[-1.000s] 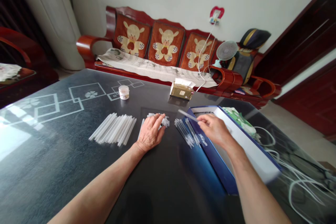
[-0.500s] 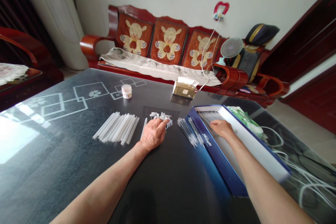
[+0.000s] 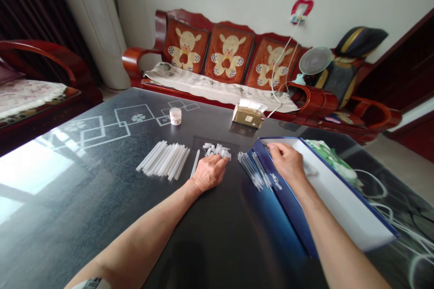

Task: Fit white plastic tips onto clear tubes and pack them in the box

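Observation:
My left hand (image 3: 210, 172) rests on the dark table with its fingers curled at the near edge of a pile of small whitish caps (image 3: 217, 149). Whatever sits between those fingertips is hidden. Just left of it lies a single white tube (image 3: 195, 162), and farther left is a row of translucent white tubes (image 3: 164, 159). My right hand (image 3: 287, 160) is closed over the far left part of an open blue box (image 3: 349, 198) with a white inside; its fingers hide what they grip. Thin dark-and-clear rods (image 3: 254, 171), like pen refills, lie in two bunches beside the box.
A small round tub (image 3: 175, 116) and a tissue box (image 3: 249, 114) stand farther back on the table. Right of the blue box are a green-and-white packet (image 3: 334, 160) and loose white cables (image 3: 389, 216). A wooden sofa (image 3: 142, 61) stands behind the table.
My right hand has risen from inside the blue box and shifted toward its left edge, its fingers more curled. My left hand stays at the caps. The whole view has swung slightly left.

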Demonstrator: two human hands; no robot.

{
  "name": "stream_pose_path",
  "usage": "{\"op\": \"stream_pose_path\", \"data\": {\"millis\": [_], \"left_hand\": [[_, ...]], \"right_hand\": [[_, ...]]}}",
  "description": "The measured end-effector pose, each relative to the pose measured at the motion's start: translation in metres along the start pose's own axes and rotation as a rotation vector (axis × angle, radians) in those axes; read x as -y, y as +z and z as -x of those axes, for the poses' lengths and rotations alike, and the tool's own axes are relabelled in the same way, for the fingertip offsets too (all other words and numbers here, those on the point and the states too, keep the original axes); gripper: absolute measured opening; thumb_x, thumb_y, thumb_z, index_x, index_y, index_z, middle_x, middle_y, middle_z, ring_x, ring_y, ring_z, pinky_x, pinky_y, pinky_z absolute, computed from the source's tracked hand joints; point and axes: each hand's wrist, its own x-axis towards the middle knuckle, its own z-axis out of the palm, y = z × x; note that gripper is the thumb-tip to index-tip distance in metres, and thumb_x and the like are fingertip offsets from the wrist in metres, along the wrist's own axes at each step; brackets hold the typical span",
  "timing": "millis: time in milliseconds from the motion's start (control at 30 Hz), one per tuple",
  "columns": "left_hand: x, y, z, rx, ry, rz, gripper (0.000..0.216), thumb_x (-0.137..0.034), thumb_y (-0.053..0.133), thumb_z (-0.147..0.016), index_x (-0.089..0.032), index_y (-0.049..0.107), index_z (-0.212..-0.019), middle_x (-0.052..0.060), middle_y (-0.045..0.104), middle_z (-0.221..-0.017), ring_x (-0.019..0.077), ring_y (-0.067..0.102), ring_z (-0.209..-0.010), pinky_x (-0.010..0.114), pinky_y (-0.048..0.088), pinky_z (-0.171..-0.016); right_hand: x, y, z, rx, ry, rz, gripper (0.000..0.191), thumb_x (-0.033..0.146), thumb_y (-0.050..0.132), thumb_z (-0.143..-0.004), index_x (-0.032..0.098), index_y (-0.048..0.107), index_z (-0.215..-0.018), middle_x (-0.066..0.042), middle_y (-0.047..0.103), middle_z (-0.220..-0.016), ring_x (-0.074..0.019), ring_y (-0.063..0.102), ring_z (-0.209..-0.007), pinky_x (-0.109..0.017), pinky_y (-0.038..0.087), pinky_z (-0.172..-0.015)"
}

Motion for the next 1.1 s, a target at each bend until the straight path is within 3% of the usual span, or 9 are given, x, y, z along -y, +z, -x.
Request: {"op": "stream_pose_path", "data": {"millis": [133, 300, 433, 600, 767, 933, 1100], "left_hand": [[-0.001, 0.002, 0.001, -0.029, -0.070, -0.031, 0.031, -0.019, 0.039, -0.093, -0.017, 0.061, -0.115, 0.004, 0.063, -0.075, 0.0158, 0.063, -0.072, 0.025, 0.047, -0.068], [0.000, -0.004, -0.006, 0.054, -0.450, -0.094, 0.033, -0.022, 0.041, -0.093, -0.022, 0.058, -0.121, 0.006, 0.070, -0.091, 0.0169, 0.067, -0.082, 0.023, 0.047, -0.066], [0.006, -0.021, -0.015, 0.238, -0.607, -0.159, 0.030, -0.020, 0.044, -0.090, -0.023, 0.060, -0.116, 0.007, 0.069, -0.095, 0.0197, 0.068, -0.085, 0.027, 0.049, -0.072], [0.018, -0.042, -0.018, 0.447, -0.677, -0.275, 0.028, -0.020, 0.044, -0.088, -0.018, 0.062, -0.109, 0.012, 0.067, -0.097, 0.0234, 0.067, -0.089, 0.031, 0.051, -0.075], [0.017, -0.048, -0.014, 0.626, -0.675, -0.354, 0.026, -0.022, 0.044, -0.087, -0.016, 0.060, -0.106, 0.014, 0.068, -0.096, 0.0263, 0.067, -0.090, 0.035, 0.052, -0.075], [0.012, -0.043, -0.005, 0.605, -0.672, -0.348, 0.034, -0.014, 0.038, -0.087, -0.016, 0.056, -0.116, 0.013, 0.068, -0.089, 0.0228, 0.068, -0.080, 0.033, 0.051, -0.071], [0.014, -0.044, -0.001, 0.429, -0.647, -0.238, 0.034, -0.016, 0.041, -0.086, -0.018, 0.065, -0.111, 0.012, 0.069, -0.089, 0.0228, 0.068, -0.082, 0.033, 0.052, -0.075]], "right_hand": [[0.045, 0.052, 0.052, -0.013, -0.055, -0.281, 0.029, 0.031, 0.046, -0.086, 0.019, 0.072, -0.093, -0.008, 0.074, -0.093, -0.0201, 0.068, -0.087, -0.030, 0.050, -0.083], [0.054, 0.096, 0.088, -0.008, 0.033, -0.392, 0.025, 0.030, 0.049, -0.085, 0.018, 0.070, -0.090, -0.008, 0.074, -0.088, -0.0210, 0.068, -0.080, -0.032, 0.052, -0.078], [0.049, 0.100, 0.086, -0.027, 0.101, -0.411, 0.025, 0.031, 0.050, -0.083, 0.018, 0.070, -0.088, -0.007, 0.073, -0.082, -0.0204, 0.067, -0.073, -0.031, 0.052, -0.074], [0.050, 0.099, 0.083, -0.029, 0.085, -0.425, 0.023, 0.031, 0.051, -0.082, 0.019, 0.070, -0.085, -0.006, 0.074, -0.081, -0.0195, 0.066, -0.071, -0.030, 0.052, -0.075], [0.050, 0.101, 0.084, -0.023, 0.075, -0.413, 0.022, 0.028, 0.051, -0.081, 0.019, 0.071, -0.085, -0.006, 0.073, -0.081, -0.0189, 0.066, -0.071, -0.029, 0.051, -0.073], [0.049, 0.102, 0.084, -0.016, 0.076, -0.412, 0.022, 0.027, 0.051, -0.082, 0.019, 0.071, -0.086, -0.006, 0.073, -0.081, -0.0192, 0.067, -0.072, -0.029, 0.051, -0.074], [0.050, 0.101, 0.084, -0.023, 0.074, -0.410, 0.022, 0.027, 0.050, -0.081, 0.020, 0.071, -0.085, -0.006, 0.074, -0.081, -0.0194, 0.067, -0.073, -0.029, 0.051, -0.075]]}}
